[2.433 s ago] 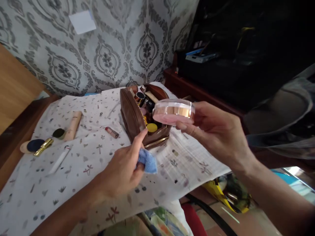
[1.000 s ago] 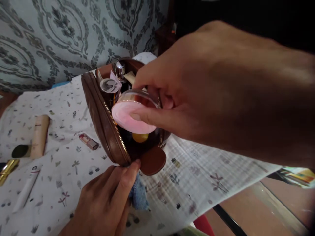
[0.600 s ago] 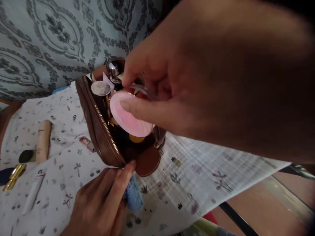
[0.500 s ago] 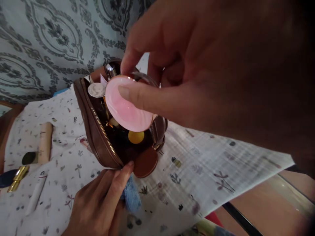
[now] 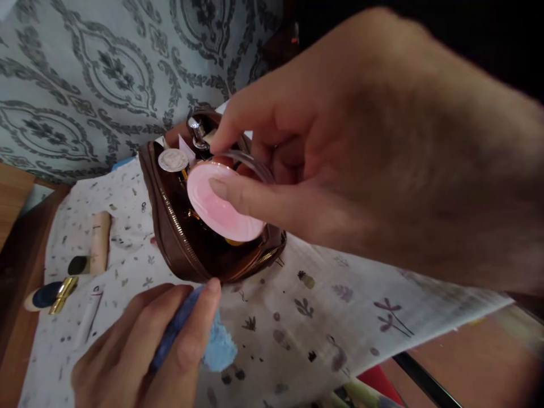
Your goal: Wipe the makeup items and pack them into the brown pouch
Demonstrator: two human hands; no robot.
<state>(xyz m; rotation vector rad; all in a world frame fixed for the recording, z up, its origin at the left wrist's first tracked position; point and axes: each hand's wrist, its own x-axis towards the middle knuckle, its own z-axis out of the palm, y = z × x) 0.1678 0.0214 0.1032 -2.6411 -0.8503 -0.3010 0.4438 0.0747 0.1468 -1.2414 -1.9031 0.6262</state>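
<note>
Lowered since half a second back: pink compact (image 5: 221, 207) now tilted in mouth of open brown pouch (image 5: 178, 243), right hand (image 5: 382, 170) fingers pinching its rim and base. Just in front of pouch, left hand (image 5: 140, 345), fingers curled round blue cloth (image 5: 219, 348). Left of pouch, beige tube (image 5: 100, 243).

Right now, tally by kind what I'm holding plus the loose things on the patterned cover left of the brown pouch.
Tubes: 2, the beige tube and the white tube.
Gold lipstick: 1.
Dark blue round pad: 1.
Pink compact: 1, in the right hand.
Blue cloth: 1, in the left hand.
Total: 6.
</note>
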